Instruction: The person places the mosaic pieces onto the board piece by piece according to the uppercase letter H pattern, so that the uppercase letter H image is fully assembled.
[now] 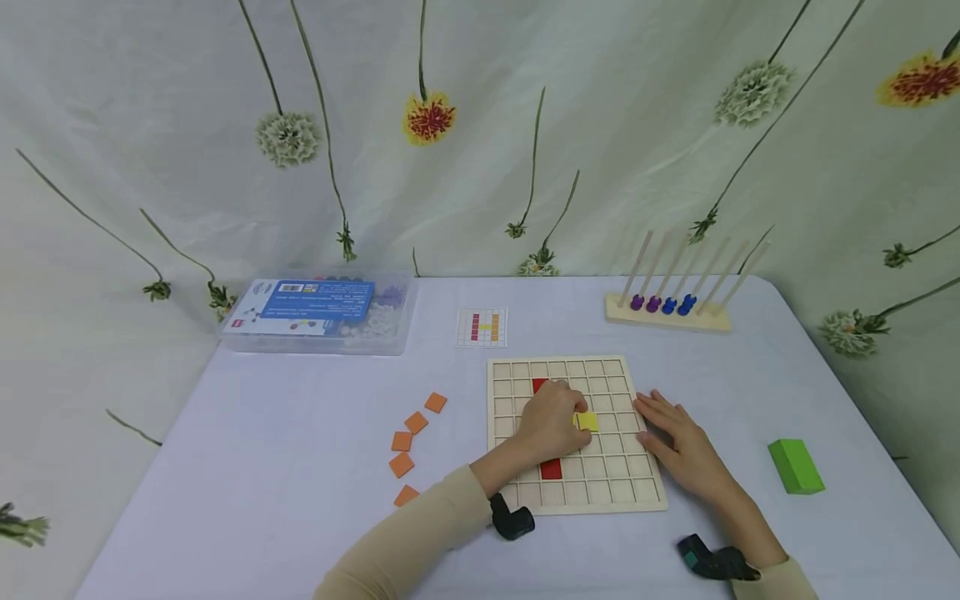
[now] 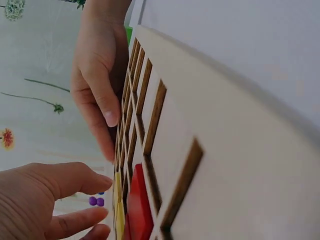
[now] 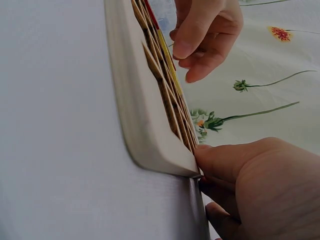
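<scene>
from head view, my left hand is narrowly parted at a yellow tile on the board. from left wrist, i think i should press this tile evenly. from right wrist, my loose right hand touches the board's edge and should steady it.

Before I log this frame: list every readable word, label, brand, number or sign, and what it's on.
No text is legible.
Blue-and-white printed label on the clear plastic box: lines of print and a barcode, too small to read.
Small white gridded card: red, yellow and orange squares in roughly an H shape; no words made out.
Square pale wooden grid board, orange square tiles: none seen.
</scene>
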The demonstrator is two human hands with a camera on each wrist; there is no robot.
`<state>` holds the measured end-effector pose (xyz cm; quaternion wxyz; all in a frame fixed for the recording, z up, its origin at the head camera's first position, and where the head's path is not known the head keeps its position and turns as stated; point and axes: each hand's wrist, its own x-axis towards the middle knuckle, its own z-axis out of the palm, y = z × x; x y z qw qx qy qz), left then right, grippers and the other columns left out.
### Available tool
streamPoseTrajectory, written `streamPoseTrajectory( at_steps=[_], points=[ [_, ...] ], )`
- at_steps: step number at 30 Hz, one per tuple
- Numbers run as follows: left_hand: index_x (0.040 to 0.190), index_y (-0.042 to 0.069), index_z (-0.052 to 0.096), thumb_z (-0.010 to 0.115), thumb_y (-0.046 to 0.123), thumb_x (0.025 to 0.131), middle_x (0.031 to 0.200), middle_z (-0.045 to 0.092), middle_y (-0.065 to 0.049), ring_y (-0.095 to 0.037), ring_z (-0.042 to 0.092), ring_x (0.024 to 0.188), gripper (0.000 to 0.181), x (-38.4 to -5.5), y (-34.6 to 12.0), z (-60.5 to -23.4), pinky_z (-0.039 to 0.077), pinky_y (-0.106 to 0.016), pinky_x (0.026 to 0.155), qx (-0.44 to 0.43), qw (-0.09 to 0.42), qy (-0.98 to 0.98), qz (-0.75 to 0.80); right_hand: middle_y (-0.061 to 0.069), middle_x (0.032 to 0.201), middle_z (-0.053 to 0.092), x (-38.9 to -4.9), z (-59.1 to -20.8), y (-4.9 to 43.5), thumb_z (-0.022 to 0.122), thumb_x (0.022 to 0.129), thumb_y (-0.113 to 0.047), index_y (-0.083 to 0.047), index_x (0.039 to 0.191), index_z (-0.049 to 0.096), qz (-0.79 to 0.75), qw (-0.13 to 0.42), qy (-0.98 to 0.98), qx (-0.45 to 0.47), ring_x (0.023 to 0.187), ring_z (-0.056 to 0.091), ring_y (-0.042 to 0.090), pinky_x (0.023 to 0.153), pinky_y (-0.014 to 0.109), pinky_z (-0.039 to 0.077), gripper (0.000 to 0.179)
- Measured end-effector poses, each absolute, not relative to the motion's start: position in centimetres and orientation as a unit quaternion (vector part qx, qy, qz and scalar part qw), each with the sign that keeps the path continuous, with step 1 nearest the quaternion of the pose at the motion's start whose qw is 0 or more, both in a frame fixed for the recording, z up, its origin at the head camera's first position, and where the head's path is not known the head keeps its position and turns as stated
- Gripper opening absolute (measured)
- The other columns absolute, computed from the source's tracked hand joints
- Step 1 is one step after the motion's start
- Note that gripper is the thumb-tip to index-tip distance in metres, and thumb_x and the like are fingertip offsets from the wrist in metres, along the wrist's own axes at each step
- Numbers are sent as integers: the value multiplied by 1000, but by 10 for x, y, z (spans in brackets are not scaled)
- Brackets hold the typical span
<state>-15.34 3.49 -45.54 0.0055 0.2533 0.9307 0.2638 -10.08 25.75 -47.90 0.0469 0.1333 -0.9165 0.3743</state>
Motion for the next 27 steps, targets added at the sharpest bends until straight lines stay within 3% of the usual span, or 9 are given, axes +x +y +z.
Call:
streamPoseTrajectory(
  at_steps=[8,19,27],
  points=[
    [109,11,72,78,23,78,103,62,-3,-15,53,95,33,-146,-1,-416,45,-23,72,229,1,923,310,24,145,47,-101,-479,257,64,93,-13,3,137,52,370,50,-918,135,140,31,48,112,65,17,49],
    [116,7,65,81,16,75,104,63,-9,-23,58,92,46,-139,-94,-398,50,-35,76,175,-123,904,370,24,145,47,-100,-480,258,65,92,-12,3,137,52,366,48,-921,129,140,31,48,113,63,17,49],
    [131,6,55,83,20,72,119,57,-16,-30,54,104,66,-149,-145,-430,48,-46,87,121,-80,907,395,24,145,46,-100,-480,257,64,93,-12,3,137,52,371,48,-918,132,140,31,49,112,65,16,49]
  ],
)
